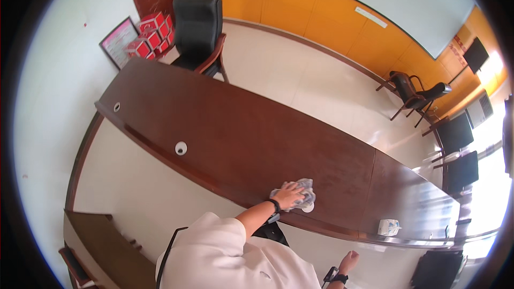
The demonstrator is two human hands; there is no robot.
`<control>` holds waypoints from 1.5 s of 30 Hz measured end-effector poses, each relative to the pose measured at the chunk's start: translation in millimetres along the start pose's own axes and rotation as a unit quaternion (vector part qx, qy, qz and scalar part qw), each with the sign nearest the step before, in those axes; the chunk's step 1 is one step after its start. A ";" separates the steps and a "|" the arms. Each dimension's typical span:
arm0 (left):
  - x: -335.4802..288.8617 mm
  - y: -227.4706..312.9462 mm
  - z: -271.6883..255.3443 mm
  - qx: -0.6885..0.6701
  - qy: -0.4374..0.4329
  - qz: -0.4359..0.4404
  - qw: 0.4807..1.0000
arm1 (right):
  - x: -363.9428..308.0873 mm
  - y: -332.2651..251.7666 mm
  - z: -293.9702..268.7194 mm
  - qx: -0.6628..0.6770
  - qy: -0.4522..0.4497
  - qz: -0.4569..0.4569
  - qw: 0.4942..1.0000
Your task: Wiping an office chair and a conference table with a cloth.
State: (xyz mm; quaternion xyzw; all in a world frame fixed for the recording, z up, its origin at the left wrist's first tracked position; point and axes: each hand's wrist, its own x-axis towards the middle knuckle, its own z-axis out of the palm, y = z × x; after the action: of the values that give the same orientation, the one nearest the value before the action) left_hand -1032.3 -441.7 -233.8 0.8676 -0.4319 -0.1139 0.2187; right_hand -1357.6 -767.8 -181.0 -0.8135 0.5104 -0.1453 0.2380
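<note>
The room around you has a pale floor (pixel 316 91), an orange wall (pixel 321 8) along the far side and a large white screen (pixel 396 0) on it. Across the middle runs a long, dark reddish-brown table (pixel 241 128), its top smooth and glossy where light from the right catches it. A black chair (pixel 198 27) with wooden arms stands at its far side, toward your left. A small white and blue pack (pixel 388 227) sits near the table's close edge on your right.

Your crumpled, grey-and-white patterned cloth (pixel 306 190) lies on the table near the close edge, in front of you. Your left hand (pixel 288 195) rests palm down over it, fingers spread; you cannot tell from here whether any fold is pinched. Your right hand (pixel 349 261) is off the table to the lower right, holding nothing you can make out; its fingers look loosely bent, but how far they close is unclear.

Expect the cloth to be light, limp and hard to damage. It should slide readily on that polish, and loose folds may bunch or trail, so take it by the thick middle with a broad palm. A white cable-hole ring (pixel 308 208) lies just beside its near right edge and could snag a fold.
</note>
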 end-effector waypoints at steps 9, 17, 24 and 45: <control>-167.3 -158.8 -102.8 0.097 0.085 -0.398 0.908 | -183.1 196.9 28.0 -0.013 0.084 0.090 0.992; -231.0 -207.1 -101.1 0.120 0.108 -0.485 0.859 | -359.0 135.2 61.1 -0.008 -0.164 0.327 0.931; -184.2 -164.9 -48.4 0.045 0.126 -0.011 0.991 | -375.3 58.8 97.9 0.018 -0.257 0.284 0.923; -578.8 -612.6 -333.6 0.078 0.359 -0.561 0.742 | -328.6 -309.6 273.1 -0.042 -0.318 -0.244 0.915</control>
State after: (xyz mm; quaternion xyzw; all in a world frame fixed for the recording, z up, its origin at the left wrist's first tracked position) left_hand -822.7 440.2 -228.4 0.9438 0.2359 0.1379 0.1861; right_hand -1134.5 -293.8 -243.6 -0.9251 0.1992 0.0891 0.3108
